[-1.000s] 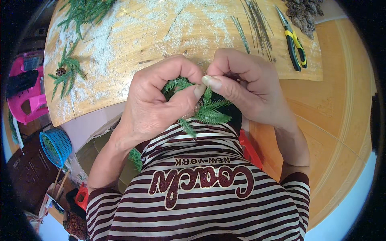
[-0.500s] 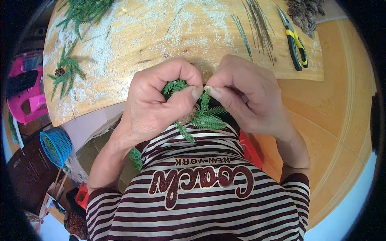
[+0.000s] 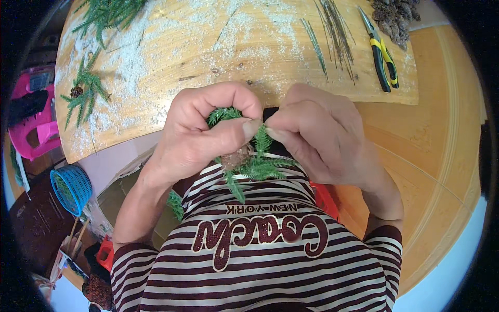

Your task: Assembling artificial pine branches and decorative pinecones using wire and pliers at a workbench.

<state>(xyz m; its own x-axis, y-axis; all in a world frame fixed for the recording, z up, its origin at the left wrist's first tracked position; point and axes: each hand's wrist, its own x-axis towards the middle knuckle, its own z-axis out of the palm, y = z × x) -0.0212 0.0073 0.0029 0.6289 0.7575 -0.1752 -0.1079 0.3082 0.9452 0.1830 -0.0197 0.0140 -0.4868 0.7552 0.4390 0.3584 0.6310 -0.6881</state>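
In front of my striped shirt, both hands are at a green artificial pine sprig point(image 3: 260, 169). My left hand point(image 3: 200, 132) is closed around it, thumb and forefinger pinched together near its upper part, with needles showing through the loop of the fingers. With thumb and forefinger, my right hand point(image 3: 322, 138) pinches the tip of one upright needled branch, and its other fingers curl into the palm. A brownish, rough-looking lump point(image 3: 238, 157) shows under the left hand among the branches; its kind is unclear. The stem inside the left hand is hidden.
White flecks cover the wooden table point(image 3: 202, 57). On it lie a pine sprig with a cone point(image 3: 86, 91), more greenery point(image 3: 112, 18), thin wires point(image 3: 338, 39), pliers with yellow-black handles point(image 3: 383, 60) and pine cones point(image 3: 396, 21). A blue basket point(image 3: 78, 190) stands at lower left.
Both hands have come slightly down toward my body, and the sprig has moved down and turned a little with them. The pinching grips stay closed. Things on the table have not moved.
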